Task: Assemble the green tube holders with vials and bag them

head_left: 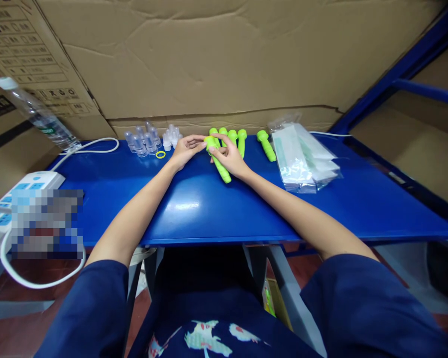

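Note:
My right hand (229, 158) is closed round a bright green plastic stick (220, 166) that slants toward me over the blue table (194, 209). My left hand (186, 148) meets the stick's upper end, fingers curled and pinching at its head. Just behind the hands lie three more green sticks (237, 139) side by side, and another single green stick (266, 145) lies to their right. A small yellow ring (160, 154) lies on the table just left of my left hand.
Several clear small vials (144, 141) and white caps (170, 136) stand at the back left. A stack of clear plastic bags (302, 159) lies at the right. A water bottle (37, 117), a white power strip (7, 199) and its cable (89, 146) sit at the left. Cardboard boxes (227, 59) wall the back.

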`<state>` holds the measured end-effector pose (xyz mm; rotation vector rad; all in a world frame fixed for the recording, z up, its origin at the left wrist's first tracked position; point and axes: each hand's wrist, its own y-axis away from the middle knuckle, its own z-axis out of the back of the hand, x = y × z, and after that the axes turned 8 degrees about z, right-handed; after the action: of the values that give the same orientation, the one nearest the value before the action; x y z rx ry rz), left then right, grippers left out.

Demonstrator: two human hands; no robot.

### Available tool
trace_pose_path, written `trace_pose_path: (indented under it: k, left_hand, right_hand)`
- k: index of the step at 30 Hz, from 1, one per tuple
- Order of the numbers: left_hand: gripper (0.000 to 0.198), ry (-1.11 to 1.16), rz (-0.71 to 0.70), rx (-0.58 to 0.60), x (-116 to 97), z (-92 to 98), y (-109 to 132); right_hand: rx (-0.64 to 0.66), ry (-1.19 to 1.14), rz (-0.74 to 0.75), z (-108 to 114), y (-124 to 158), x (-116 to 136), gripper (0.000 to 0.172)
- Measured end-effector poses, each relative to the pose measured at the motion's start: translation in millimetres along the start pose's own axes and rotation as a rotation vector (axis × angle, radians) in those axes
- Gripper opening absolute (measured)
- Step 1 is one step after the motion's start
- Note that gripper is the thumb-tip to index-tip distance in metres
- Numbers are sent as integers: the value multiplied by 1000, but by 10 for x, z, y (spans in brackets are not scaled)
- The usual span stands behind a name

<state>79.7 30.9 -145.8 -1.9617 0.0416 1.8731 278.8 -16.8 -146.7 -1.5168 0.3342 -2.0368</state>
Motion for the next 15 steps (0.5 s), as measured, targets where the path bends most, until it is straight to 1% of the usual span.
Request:
trace_pose_path:
  k: [4,7,11,15]
  left_hand:
    - [64,3,0,-49,-37,-26,30]
    - [61,2,-23,-96,-62,-84,48]
    - [53,14,-47,-189,-50,-190,57]
    - [38,10,-77,-286,-4,-277,61]
  right_hand:
    - [-7,2,2,7,2,9,95]
    - [-25,5,8,22,2,7,95]
    - [-47,-7,14,37,8,12,96]
    - [-81,-9,14,36,14,1,95]
